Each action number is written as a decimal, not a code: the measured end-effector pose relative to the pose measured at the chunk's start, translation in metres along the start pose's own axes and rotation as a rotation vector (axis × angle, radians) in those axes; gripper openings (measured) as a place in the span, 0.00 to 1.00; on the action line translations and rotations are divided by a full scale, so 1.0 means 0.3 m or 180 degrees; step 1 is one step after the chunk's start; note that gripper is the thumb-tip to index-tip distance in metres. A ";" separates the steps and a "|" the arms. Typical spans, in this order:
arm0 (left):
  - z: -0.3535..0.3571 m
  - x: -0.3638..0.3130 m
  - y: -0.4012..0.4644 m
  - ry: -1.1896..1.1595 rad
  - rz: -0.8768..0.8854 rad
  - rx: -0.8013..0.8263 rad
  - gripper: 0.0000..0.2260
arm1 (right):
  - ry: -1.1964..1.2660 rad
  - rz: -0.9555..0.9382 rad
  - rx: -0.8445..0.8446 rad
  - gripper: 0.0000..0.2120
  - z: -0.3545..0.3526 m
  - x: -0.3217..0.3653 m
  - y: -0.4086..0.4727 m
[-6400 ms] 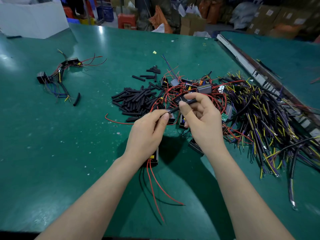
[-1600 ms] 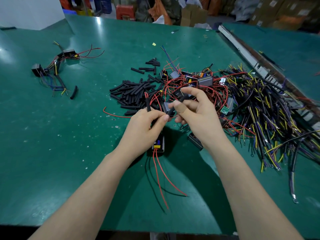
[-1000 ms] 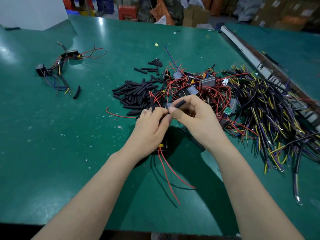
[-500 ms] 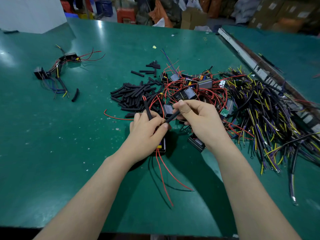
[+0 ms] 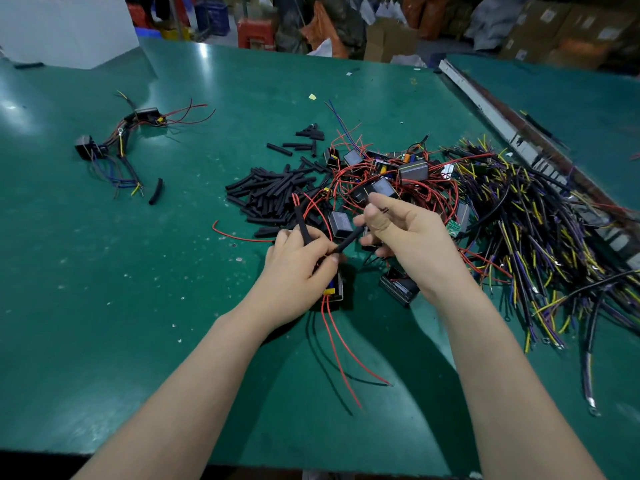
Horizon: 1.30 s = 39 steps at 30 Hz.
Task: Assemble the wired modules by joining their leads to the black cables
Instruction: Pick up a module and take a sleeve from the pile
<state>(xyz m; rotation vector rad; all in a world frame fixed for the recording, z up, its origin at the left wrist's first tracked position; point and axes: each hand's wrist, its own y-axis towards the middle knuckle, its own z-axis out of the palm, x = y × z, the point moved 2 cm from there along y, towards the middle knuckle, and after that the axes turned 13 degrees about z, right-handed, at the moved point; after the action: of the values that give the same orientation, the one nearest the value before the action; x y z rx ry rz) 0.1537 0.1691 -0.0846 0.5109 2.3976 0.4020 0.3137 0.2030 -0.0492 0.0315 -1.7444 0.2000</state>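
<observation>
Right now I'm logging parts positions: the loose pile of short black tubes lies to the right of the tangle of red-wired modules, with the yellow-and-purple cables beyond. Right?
Not quite. The head view shows the pile of short black tubes to the left of the red-wired modules. The yellow-and-purple cables lie on the modules' right.
</observation>
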 end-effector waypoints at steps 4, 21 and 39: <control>-0.008 -0.003 0.000 -0.0162 0.0000 -0.0008 0.11 | -0.0318 0.0085 0.0051 0.07 0.001 -0.012 0.006; -0.011 -0.007 0.010 0.0060 0.0126 -0.0425 0.06 | -0.0280 -0.0342 -0.0216 0.02 0.022 0.027 -0.023; 0.007 -0.063 0.009 0.0447 0.1207 0.0034 0.17 | -0.0502 -0.1020 -0.0340 0.04 0.026 0.062 -0.045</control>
<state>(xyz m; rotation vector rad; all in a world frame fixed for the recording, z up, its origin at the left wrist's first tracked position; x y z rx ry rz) 0.1690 0.1632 -0.0750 0.9769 2.4346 0.6064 0.3045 0.1901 -0.0308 0.2530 -1.8768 -0.1338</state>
